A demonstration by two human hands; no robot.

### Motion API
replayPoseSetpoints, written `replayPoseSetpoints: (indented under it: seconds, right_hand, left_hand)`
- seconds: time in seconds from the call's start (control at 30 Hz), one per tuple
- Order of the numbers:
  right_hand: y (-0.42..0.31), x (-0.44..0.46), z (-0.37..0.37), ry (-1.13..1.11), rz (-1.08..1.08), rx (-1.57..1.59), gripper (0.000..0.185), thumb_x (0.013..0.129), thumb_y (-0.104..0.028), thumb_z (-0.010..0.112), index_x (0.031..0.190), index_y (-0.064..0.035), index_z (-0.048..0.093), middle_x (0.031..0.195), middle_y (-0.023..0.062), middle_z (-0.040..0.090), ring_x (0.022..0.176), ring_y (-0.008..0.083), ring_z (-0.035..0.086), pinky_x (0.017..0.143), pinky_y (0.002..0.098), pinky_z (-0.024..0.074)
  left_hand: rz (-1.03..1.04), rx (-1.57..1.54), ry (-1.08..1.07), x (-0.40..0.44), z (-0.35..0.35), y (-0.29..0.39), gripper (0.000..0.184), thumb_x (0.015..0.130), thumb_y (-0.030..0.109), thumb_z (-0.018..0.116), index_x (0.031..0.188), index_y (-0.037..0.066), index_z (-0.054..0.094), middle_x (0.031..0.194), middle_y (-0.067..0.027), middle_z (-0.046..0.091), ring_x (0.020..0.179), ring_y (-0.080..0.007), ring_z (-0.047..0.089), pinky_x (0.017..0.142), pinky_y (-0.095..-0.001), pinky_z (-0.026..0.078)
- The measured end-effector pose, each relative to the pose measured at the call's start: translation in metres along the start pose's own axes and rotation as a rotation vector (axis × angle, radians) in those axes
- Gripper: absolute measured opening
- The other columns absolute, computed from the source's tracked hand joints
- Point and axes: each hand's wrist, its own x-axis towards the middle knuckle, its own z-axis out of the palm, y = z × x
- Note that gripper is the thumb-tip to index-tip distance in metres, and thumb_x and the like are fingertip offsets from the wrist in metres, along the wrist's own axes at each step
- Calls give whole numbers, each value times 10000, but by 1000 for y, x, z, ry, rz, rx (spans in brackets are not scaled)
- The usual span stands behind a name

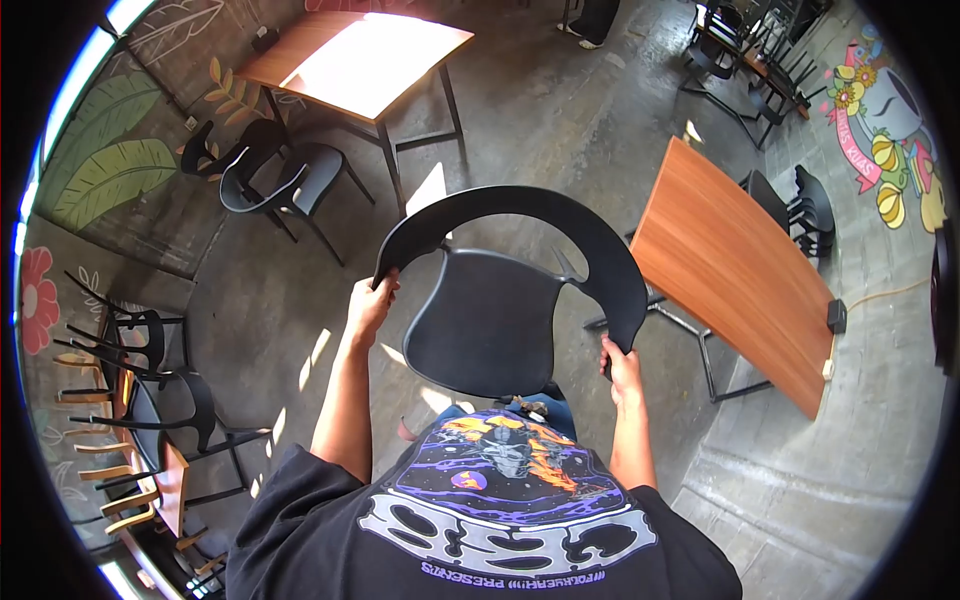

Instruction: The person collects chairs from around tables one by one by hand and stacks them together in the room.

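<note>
A black chair (485,320) with a curved backrest is in front of my body, its seat turned toward me. My left hand (371,300) is closed around the left end of the curved backrest. The other end is gripped by my right hand (621,368), fingers wrapped round its edge. The chair's legs are mostly hidden under the seat, so I cannot tell whether they touch the floor.
A wooden table (430,40) with dark legs stands ahead to the left, with black chairs (310,175) beside it. On the right is another wooden table (735,270) against the wall. Chairs are stacked on a table (172,490) at left. A person's legs (592,22) show far ahead.
</note>
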Motion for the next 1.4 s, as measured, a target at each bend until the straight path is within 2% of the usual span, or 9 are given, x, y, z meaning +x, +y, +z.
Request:
replayPoseSetpoints:
  seconds: [0.27,0.37,0.47,0.83,0.93,0.97,1.1,1.13,1.4]
  right_hand:
    - [-61,155,16,-71,-132,67,204,926,-168,616,1053,-9,625,680,-26,518,589,58,494,513,226,403]
    - [-109,200,16,-109,-257,-105,170,936,-142,593,1049,-24,639,643,-35,509,551,44,478,486,217,388]
    - [-161,237,19,-92,-171,-151,160,940,-140,592,1042,-32,652,636,-38,512,521,43,465,464,216,376]
    - [-251,397,27,-11,-309,-106,142,935,-96,588,1005,6,657,615,-42,517,504,36,465,449,213,363]
    - [-278,452,42,45,-336,-131,131,932,-82,584,1007,6,646,626,-38,518,501,40,461,449,215,363]
    - [-288,469,45,53,-351,-130,138,931,-100,588,1007,2,641,633,-34,518,512,45,470,459,217,372]
    - [-342,525,69,102,-340,-79,130,930,-114,590,994,-11,636,650,-23,522,534,53,480,471,221,381]
    - [-351,541,76,109,-358,-43,131,930,-116,591,999,-15,640,654,-21,524,538,55,482,472,222,382]
    - [-407,650,129,133,-259,-108,175,922,-112,605,1029,6,680,651,-30,543,532,42,483,466,212,385]
  left_hand:
    - [65,8,16,99,44,82,335,958,377,597,872,61,671,657,35,541,537,-50,467,484,-219,353]
    - [85,-47,21,122,66,108,294,934,342,630,892,56,681,661,28,545,548,-47,457,495,-225,354]
    - [99,-106,27,146,89,125,287,940,333,627,905,53,678,672,29,546,558,-48,453,509,-228,359]
    - [113,-95,-21,312,172,178,229,944,258,621,909,38,671,673,36,532,563,-49,448,510,-230,363]
    - [212,-103,-3,378,205,191,185,912,239,664,893,55,670,664,51,524,562,-43,446,513,-238,362]
    - [383,-86,25,405,216,199,200,899,257,683,902,57,673,668,59,516,570,-37,435,516,-239,356]
    - [269,-113,-6,484,237,266,297,889,341,701,795,68,628,599,84,455,519,-20,375,468,-231,293]
    - [156,-66,-60,498,234,283,214,880,234,680,954,34,671,789,17,612,783,-74,540,729,-260,438]
    - [77,-100,-39,631,251,320,272,888,288,662,846,20,665,654,27,531,594,-53,453,543,-247,350]
